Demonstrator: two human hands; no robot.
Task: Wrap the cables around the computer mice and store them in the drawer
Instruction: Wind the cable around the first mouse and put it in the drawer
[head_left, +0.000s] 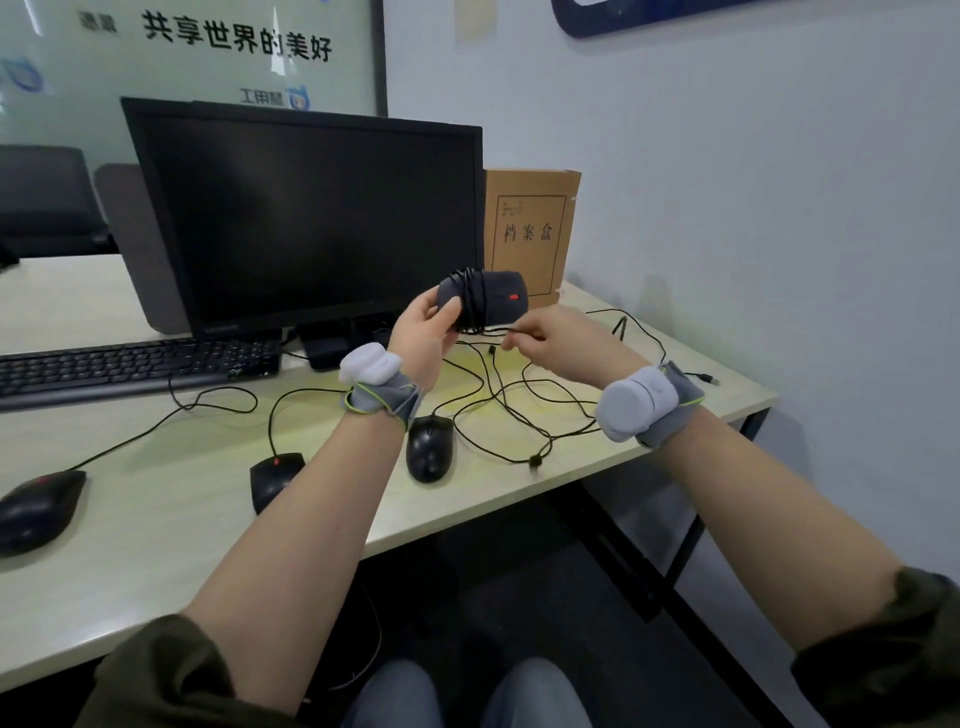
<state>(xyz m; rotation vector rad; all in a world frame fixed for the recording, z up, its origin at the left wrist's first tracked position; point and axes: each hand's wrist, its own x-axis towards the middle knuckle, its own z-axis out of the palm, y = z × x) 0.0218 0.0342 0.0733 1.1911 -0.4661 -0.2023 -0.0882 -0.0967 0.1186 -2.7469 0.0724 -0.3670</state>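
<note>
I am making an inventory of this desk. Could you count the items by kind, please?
Mice: 4, one in the left hand, three on the desk
Monitor: 1
Keyboard: 1
Brown file box: 1
Total: 7

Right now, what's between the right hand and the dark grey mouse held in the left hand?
Head view: a taut stretch of thin black cable runs from the mouse to the right hand, which pinches it.

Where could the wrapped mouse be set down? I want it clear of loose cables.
Bare desk lies along the near edge, in front of the two left mice. It is crowded right of the middle mouse, where tangled cables spread.
</note>
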